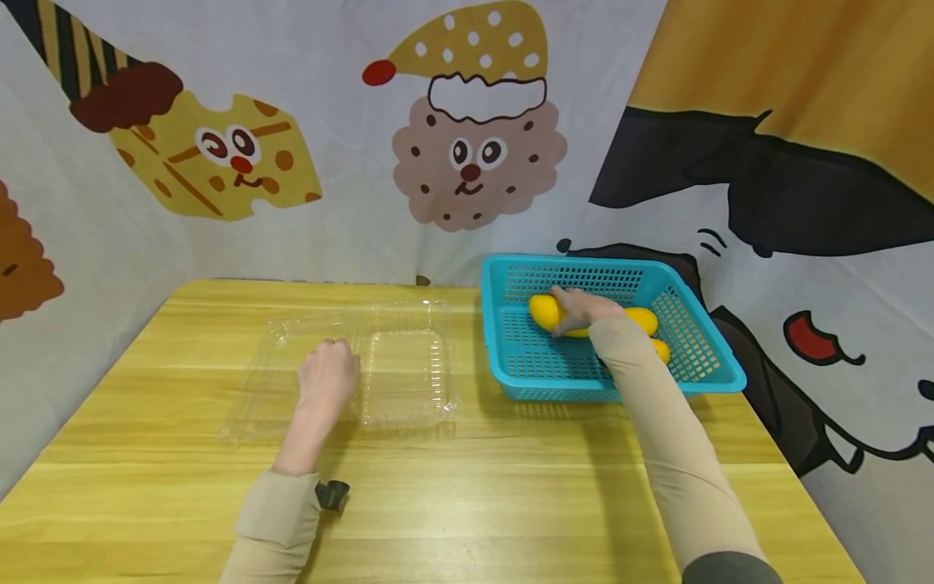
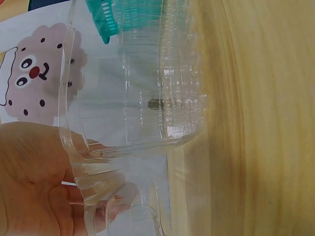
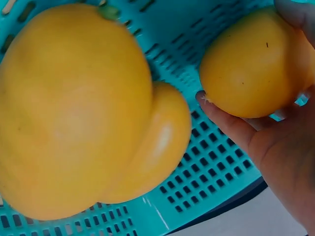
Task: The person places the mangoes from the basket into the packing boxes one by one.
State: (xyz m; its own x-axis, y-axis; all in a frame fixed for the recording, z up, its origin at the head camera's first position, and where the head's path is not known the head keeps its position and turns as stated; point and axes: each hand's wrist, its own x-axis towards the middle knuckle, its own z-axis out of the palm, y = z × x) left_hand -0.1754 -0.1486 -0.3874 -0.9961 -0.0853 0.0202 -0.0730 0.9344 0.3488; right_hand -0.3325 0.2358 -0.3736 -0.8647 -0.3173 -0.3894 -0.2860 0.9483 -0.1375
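My right hand (image 1: 584, 308) reaches down into the turquoise basket (image 1: 558, 389) and grips a yellow mango (image 3: 243, 69), thumb on one side and fingers on the other. Two more yellow fruits lie beside it in the right wrist view: a large one with a green stem end (image 3: 74, 113) and another (image 3: 167, 142) partly behind it. On the left, my left hand (image 1: 328, 377) holds an opened clear plastic clamshell container (image 1: 404, 373) near its middle fold. Through the plastic, the left wrist view shows curled fingers (image 2: 118, 206) at that fold.
The basket stands at the back right of the wooden table (image 1: 452, 503), close to the cartoon-print curtain (image 1: 328, 243) behind. A small black object (image 1: 332, 495) sits at the left sleeve's cuff.
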